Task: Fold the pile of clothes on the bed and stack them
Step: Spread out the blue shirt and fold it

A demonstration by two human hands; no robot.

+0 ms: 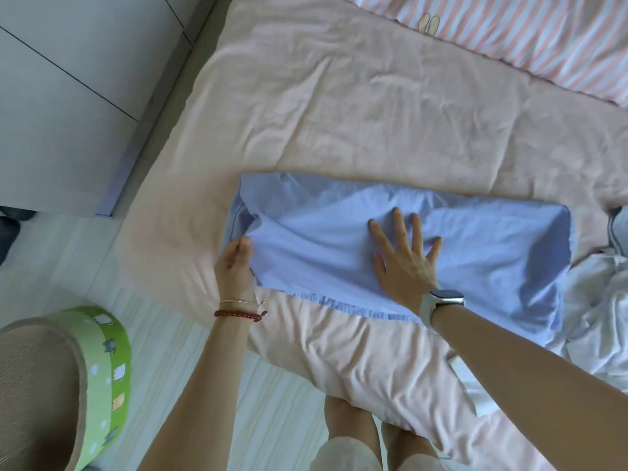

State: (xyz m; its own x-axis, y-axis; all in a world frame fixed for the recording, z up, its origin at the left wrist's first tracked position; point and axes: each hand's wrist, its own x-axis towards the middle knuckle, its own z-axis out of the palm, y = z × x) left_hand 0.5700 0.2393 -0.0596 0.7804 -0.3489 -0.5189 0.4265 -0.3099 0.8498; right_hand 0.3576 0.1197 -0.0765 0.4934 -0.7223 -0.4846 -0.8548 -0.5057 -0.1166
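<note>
A light blue garment [306, 239] lies folded into a long strip across the near part of the pink bed [339, 113]. My left hand [234, 266] pinches its left end at the bed's edge. Flat on the middle of the strip, fingers spread, my right hand [404, 256] presses it down. A heap of white and grey clothes [598, 300] lies against the garment's right end.
A pink-and-white striped blanket [526, 35] lies at the far right of the bed. On the pale floor at lower left stands a round green-rimmed cushion [68, 385]. A white wardrobe [68, 96] stands left of the bed. My legs show below the bed edge.
</note>
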